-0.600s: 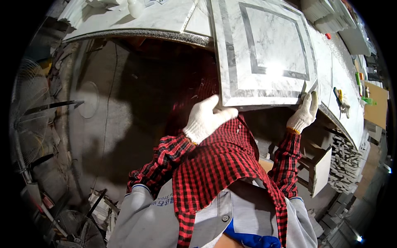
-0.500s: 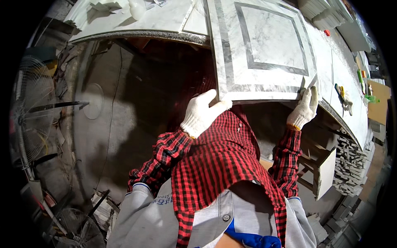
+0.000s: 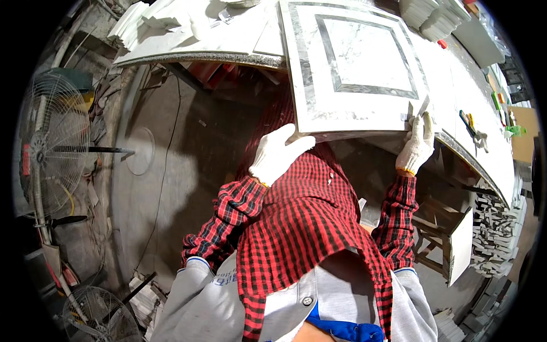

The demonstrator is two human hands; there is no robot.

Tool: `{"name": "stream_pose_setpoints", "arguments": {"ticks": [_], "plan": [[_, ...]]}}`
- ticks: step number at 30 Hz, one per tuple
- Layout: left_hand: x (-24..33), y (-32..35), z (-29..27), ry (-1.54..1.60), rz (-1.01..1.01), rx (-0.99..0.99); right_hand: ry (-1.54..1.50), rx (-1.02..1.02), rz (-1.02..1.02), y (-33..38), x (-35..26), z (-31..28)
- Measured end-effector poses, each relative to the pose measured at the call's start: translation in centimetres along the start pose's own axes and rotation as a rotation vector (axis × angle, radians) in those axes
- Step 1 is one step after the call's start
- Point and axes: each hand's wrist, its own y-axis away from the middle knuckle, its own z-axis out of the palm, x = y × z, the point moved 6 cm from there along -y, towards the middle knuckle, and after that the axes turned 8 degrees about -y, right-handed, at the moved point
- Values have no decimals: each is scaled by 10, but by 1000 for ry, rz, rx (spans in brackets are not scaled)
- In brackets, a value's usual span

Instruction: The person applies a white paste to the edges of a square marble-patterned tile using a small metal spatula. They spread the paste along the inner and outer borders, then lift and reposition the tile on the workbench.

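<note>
A white marble panel with dark grey inlaid bands lies at the table's near edge, its front side jutting out over it. Both my hands wear white knitted gloves. At the panel's near left corner, my left hand has its fingers by the side edge and its thumb along the front edge, the corner between them. My right hand grips the front edge near the right corner, fingers on top. Small grey slips stand by its fingertips; whether the hand touches them is unclear. The undersides of both grips are hidden.
White stone pieces are stacked at the table's far left, and more at the far right. Hand tools lie on the right. A wooden stool stands below the table; a large fan is at left.
The view has shifted slightly, showing more of the left fan and the far left of the table. Both hands stay at the panel's near corners, with little visible movement.
</note>
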Motion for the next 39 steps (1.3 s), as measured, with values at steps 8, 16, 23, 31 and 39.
{"name": "stream_pose_setpoints", "arguments": {"ticks": [8,16,23,31,39], "plan": [[-7,-5,7,151,-37,-47,35,-84,114,14,-14,2],[-14,-7,5,149,-106,-170,199,-251,255,48,-35,16],[-18,-9,11,356,-235,-278,348,-402,289,51,-35,31],[-19,-9,14,525,-377,-352,510,-624,263,54,-50,62],[-14,-14,8,486,-367,-398,665,-773,141,56,-55,98]]}}
